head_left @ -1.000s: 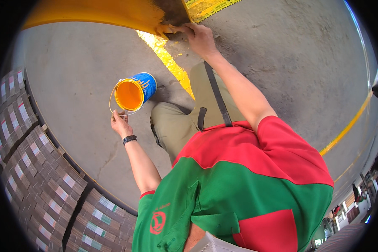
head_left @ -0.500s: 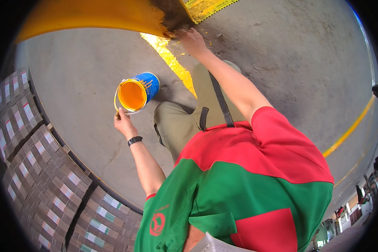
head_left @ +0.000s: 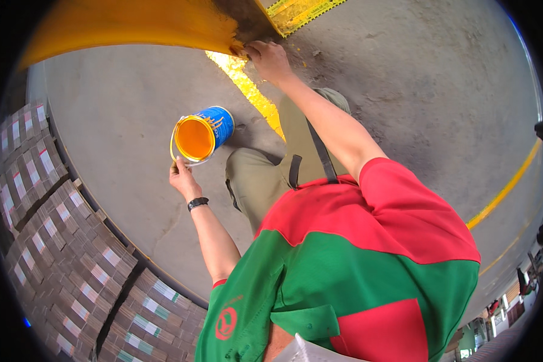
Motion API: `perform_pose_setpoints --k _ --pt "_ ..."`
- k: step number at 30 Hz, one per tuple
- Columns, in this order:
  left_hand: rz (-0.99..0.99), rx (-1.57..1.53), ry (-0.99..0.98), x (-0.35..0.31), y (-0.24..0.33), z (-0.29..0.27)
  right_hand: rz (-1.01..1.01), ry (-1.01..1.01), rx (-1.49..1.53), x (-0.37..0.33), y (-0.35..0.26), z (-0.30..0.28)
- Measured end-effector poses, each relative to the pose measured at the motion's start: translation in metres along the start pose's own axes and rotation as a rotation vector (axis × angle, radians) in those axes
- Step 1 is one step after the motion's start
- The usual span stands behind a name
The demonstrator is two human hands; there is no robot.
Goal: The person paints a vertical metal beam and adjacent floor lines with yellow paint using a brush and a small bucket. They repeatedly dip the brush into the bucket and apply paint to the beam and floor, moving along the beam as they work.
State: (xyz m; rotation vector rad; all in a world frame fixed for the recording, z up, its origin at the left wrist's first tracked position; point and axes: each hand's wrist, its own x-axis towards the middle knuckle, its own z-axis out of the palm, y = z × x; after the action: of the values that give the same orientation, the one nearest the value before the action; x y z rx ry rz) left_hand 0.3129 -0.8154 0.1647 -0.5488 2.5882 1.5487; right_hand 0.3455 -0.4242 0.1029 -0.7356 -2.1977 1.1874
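Observation:
My left hand (head_left: 184, 182), with a black watch at the wrist, pinches the wire handle of a blue paint bucket (head_left: 221, 123). Orange-yellow paint (head_left: 195, 138) shows inside the bucket's mouth, and drips streak its outer wall. Farther ahead, my right hand (head_left: 270, 61) is closed at the lower edge of a large yellow-painted panel (head_left: 133, 27). What its fingers grip is mostly hidden; a small orange-smeared bit shows beside them. Near that hand, the panel turns from bright yellow to a dark brown patch (head_left: 250, 24).
Stacks of flat brown bundles (head_left: 72, 259) with pale labels stand on the left. A worn yellow line (head_left: 247, 90) crosses the grey floor (head_left: 145, 90) ahead of my knees. Beyond the panel lies a yellow plate (head_left: 301, 13). Another yellow line (head_left: 507, 181) curves at the right.
The whole view has shifted slightly. My right hand has moved a little left along the panel's edge. My left hand stays on the bucket's handle.

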Motion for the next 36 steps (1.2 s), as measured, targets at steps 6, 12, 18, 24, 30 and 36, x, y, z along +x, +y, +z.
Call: perform_pose_setpoints --k 6,12,18,24,30,36 --pt "0.010 0.008 0.009 0.001 -0.003 0.001 0.107 0.097 0.142 -0.007 0.011 -0.016" --pt "0.002 -0.009 -0.019 0.004 -0.005 -0.002 -0.292 0.042 -0.105 -0.004 0.015 -0.011" --pt "-0.008 0.035 -0.001 0.000 -0.001 -0.001 -0.111 0.002 -0.091 -0.004 0.014 -0.022" --pt "-0.019 0.002 -0.017 0.000 0.001 -0.001 -0.040 -0.005 0.071 -0.011 0.015 -0.026" --pt "-0.005 0.017 -0.024 0.002 0.001 0.000 -0.137 0.007 0.026 -0.014 0.013 -0.026" --pt "0.010 -0.035 -0.028 -0.003 0.003 0.002 0.297 0.143 0.164 -0.019 0.024 -0.028"
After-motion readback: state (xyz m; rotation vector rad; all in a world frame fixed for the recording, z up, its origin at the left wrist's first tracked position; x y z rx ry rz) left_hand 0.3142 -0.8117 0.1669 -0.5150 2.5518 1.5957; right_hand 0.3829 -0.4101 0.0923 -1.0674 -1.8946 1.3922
